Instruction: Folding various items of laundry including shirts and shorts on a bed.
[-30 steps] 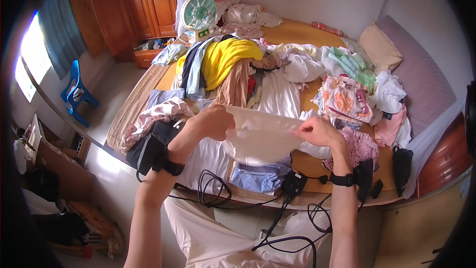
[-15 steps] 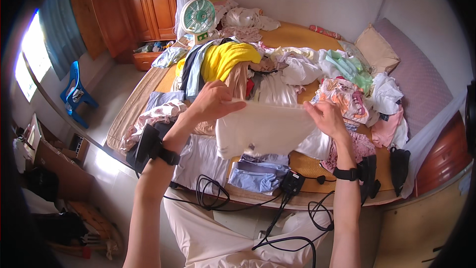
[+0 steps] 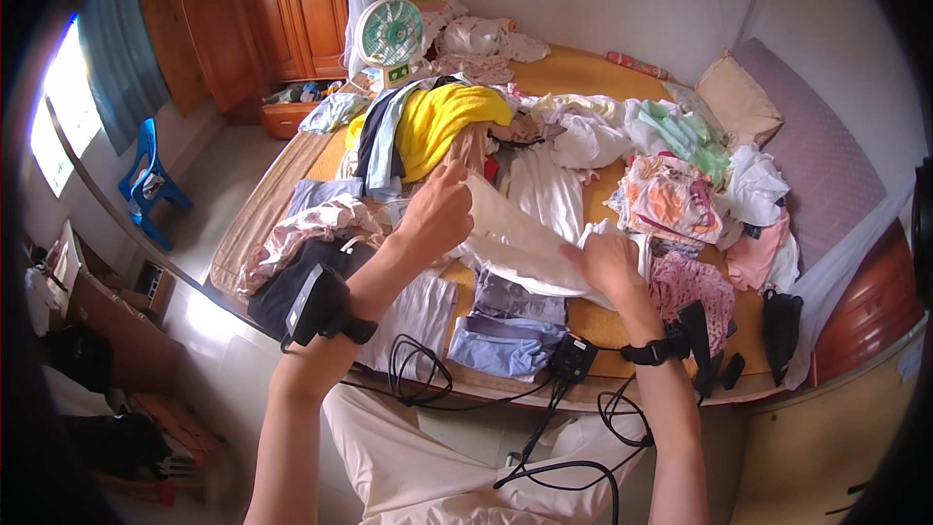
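A white cloth garment (image 3: 520,243) is stretched on a slant over the near part of the bed; its exact kind I cannot tell. My left hand (image 3: 439,212) is closed on its upper left end, in a fist. Lower and to the right, my right hand (image 3: 607,261) grips the other end, with the fingers partly hidden. Just below the garment lie folded blue clothes (image 3: 501,345) and a folded pale garment (image 3: 418,321). A pink patterned garment (image 3: 690,287) rests to the right of my right hand.
A heap with a yellow cloth (image 3: 447,120) fills the middle of the bed, and a green fan (image 3: 390,34) stands behind it. Black cables (image 3: 418,379) and a black box (image 3: 573,358) lie along the front edge. A blue chair (image 3: 151,180) stands at left.
The white garment has gone from hanging level between my hands to a slant. My left hand has moved right and slightly down; my right hand has come lower and a little left.
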`<state>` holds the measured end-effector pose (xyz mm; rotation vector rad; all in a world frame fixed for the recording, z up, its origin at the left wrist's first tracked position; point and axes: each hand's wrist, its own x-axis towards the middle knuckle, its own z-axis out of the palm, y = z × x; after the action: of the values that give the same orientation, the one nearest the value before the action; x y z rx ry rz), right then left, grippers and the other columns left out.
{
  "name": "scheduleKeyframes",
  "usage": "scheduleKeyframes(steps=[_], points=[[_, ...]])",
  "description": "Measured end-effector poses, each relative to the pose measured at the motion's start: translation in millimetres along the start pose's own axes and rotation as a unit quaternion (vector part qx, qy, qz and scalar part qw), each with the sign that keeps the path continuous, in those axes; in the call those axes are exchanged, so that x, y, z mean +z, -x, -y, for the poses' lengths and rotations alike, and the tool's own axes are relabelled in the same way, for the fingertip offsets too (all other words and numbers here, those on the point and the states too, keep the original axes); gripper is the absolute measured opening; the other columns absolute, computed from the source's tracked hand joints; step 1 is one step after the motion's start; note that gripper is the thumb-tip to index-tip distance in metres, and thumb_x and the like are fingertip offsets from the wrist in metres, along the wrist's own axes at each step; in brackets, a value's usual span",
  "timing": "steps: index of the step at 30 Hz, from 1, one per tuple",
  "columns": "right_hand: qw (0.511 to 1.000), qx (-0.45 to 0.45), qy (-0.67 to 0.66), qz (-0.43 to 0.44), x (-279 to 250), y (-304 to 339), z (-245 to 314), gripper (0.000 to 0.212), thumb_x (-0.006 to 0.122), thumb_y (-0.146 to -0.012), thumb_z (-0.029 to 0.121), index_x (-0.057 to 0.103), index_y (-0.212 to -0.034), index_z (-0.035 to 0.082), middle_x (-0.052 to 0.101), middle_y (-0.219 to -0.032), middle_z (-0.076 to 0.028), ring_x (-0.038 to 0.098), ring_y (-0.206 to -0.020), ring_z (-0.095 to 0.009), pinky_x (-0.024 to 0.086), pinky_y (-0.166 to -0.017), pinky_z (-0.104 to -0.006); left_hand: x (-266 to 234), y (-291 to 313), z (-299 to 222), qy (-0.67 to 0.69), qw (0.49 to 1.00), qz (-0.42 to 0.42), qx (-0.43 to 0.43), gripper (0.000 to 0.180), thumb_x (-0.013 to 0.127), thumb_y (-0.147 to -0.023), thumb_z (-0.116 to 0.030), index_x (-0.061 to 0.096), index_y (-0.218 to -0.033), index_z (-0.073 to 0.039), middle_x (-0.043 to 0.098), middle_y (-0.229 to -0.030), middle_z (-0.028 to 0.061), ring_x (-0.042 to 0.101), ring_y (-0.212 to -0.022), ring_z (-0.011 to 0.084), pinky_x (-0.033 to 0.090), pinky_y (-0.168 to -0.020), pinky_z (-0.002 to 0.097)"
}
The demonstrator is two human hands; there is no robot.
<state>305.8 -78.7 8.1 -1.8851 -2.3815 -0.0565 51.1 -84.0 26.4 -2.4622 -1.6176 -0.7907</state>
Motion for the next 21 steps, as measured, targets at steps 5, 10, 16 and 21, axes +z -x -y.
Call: scheduleKeyframes(steps=[5,10,16,21], points=[[0.990,0.097,-0.068,-0.073,12,-22,-22,0.034,0.058,-0.078,0.035,0.066,-0.077,0.002,0.063,-0.075,-0.020,0.062,-0.073,-0.036,0.048,-0.064,-0.0430,16,2,21,0.032,0.993,-0.022,0.115,0.009,0.057,-0.059,0.002,0.063,-0.066,0.004,0.050,-0.099,0.0138,0.051,-0.097,0.0292,0.043,-0.084,0.0326],[0.950,0.166,-0.240,-0.116,-8,-26,-62,0.029,0.062,-0.070,0.027,0.066,-0.086,0.004,0.064,-0.082,-0.018,0.063,-0.071,-0.031,0.049,-0.065,-0.0382,6,6,38,0.127,0.992,-0.004,-0.014,0.013,0.058,-0.059,0.000,0.067,-0.067,-0.007,0.054,-0.091,0.0086,0.055,-0.089,0.0261,0.045,-0.077,0.0329],[0.867,-0.053,-0.428,-0.249,-3,-28,-68,0.021,0.056,-0.071,0.009,0.067,-0.087,0.001,0.064,-0.085,-0.011,0.060,-0.057,-0.019,0.048,-0.051,-0.0319,-2,-2,30,0.051,0.969,0.092,-0.222,0.020,0.064,-0.061,-0.012,0.067,-0.081,-0.012,0.060,-0.097,0.0118,0.058,-0.093,0.0287,0.047,-0.076,0.0357],[0.847,0.057,-0.514,-0.121,-30,-19,-46,0.023,0.050,-0.071,0.002,0.067,-0.087,0.000,0.065,-0.079,-0.010,0.059,-0.057,-0.015,0.045,-0.045,-0.0278,5,2,36,0.108,0.987,-0.043,-0.116,0.018,0.062,-0.064,-0.012,0.067,-0.081,-0.011,0.063,-0.088,0.0125,0.060,-0.087,0.0301,0.048,-0.073,0.0376]])
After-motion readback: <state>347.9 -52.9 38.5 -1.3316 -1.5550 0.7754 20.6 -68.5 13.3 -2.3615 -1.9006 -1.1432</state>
